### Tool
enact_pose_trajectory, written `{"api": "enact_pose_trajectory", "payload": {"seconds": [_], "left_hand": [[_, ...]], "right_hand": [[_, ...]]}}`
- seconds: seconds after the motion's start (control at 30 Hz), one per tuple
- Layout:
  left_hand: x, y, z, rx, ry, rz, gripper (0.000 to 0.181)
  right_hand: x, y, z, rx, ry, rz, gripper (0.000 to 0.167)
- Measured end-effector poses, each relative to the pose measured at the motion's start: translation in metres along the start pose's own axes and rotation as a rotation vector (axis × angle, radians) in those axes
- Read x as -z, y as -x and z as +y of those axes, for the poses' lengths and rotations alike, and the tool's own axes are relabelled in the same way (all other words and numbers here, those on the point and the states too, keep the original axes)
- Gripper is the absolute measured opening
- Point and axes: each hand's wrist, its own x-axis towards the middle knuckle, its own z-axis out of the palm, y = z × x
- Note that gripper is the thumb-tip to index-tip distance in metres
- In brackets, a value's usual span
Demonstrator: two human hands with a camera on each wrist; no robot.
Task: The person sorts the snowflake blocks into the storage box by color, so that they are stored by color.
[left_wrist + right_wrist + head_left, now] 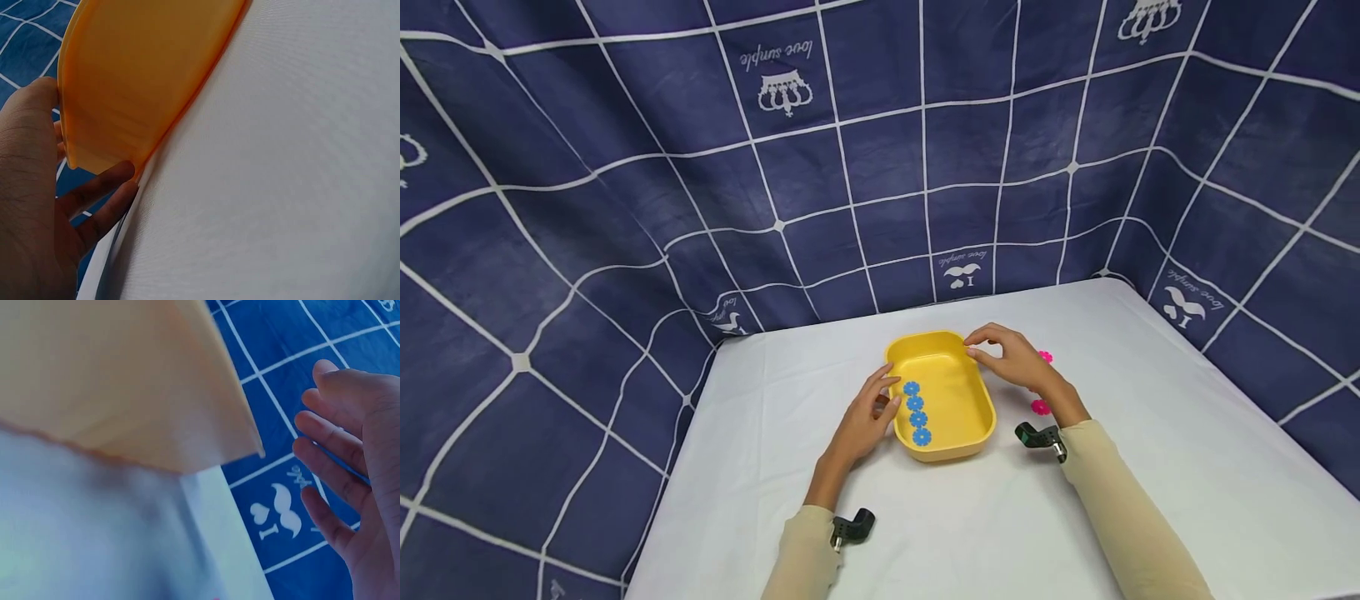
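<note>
A yellow tray with rounded corners sits on the white table. In it, several blue flower-shaped pieces lie in a row along the left side. My left hand is at the tray's left rim, fingers spread; in the left wrist view, fingertips touch the outer wall and the thumb meets the rim. Beside the far right corner is my right hand. The right wrist view shows its fingers loosely bent, apart from the tray, holding nothing.
Pink flower-shaped pieces lie on the white tablecloth to the right, near my right forearm and partly hidden by it. A dark blue curtain with white grid lines surrounds the table's back and sides. Each wrist bears a black camera mount.
</note>
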Motion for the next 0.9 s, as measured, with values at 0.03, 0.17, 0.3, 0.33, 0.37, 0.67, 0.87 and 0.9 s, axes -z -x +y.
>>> {"api": "enact_pose_trajectory", "payload": {"seconds": [0.03, 0.17, 0.3, 0.33, 0.37, 0.67, 0.87, 0.9], "left_hand": [[0.0, 0.0, 0.0, 0.0, -0.002, 0.001, 0.047], [-0.001, 0.001, 0.0, -0.006, -0.001, 0.009, 0.047], [-0.001, 0.001, 0.001, 0.0, -0.009, 0.004, 0.047], [-0.001, 0.0, 0.002, 0.004, -0.012, 0.002, 0.048], [-0.001, 0.0, 0.002, 0.007, -0.012, 0.001, 0.048], [-0.001, 0.0, 0.001, 0.026, -0.008, -0.002, 0.049], [-0.001, 0.0, 0.0, 0.023, -0.007, -0.003, 0.049], [-0.001, 0.001, 0.0, 0.023, -0.005, -0.003, 0.049]], "right_hand": [[0.001, 0.002, 0.002, -0.003, 0.001, -0.001, 0.026], [0.006, 0.011, 0.008, -0.027, 0.007, -0.005, 0.025], [0.011, 0.02, 0.013, -0.046, 0.018, 0.003, 0.025], [0.012, 0.022, 0.014, -0.051, 0.02, 0.007, 0.026], [0.013, 0.023, 0.015, -0.057, 0.023, 0.01, 0.026], [0.021, 0.04, 0.025, -0.119, 0.052, 0.019, 0.028], [0.031, 0.051, 0.029, -0.16, 0.074, 0.026, 0.03], [0.033, 0.054, 0.03, -0.168, 0.077, 0.027, 0.03]]}}
